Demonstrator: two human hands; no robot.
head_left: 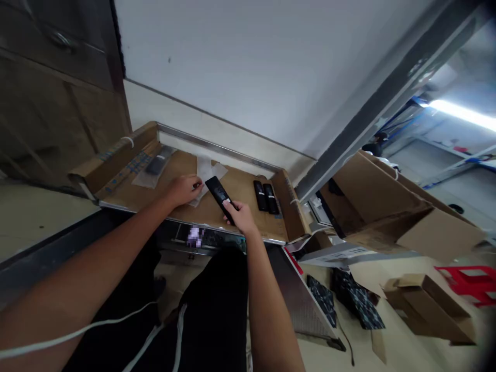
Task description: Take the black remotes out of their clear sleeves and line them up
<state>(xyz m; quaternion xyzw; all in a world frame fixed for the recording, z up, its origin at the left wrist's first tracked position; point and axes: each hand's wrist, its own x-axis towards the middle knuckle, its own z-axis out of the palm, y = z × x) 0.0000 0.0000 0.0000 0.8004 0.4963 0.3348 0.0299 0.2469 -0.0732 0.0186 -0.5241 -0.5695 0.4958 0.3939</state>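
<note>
My right hand (pixel 241 216) grips the lower end of a slim black remote control (pixel 219 196) with a small white label, held at a slant above the cardboard-lined tray (pixel 240 186). To its left, my left hand (pixel 185 190) has its fingers curled together close to the remote's upper end; what they pinch, if anything, is too small to make out. Beneath and behind that hand lie translucent plastic sleeves (pixel 205 168). Two more black remotes (pixel 265 196) rest side by side at the tray's right. A sleeve at the left holds another dark remote (pixel 157 164).
Cardboard-covered walls (pixel 292 204) edge the tray, with a white panel (pixel 248 67) behind it. An open carton (pixel 383 201) stands to the right. On the floor are a smaller box (pixel 430 305), black patterned bags (pixel 358 299) and a red plastic item (pixel 468 284). White cords hang near my legs.
</note>
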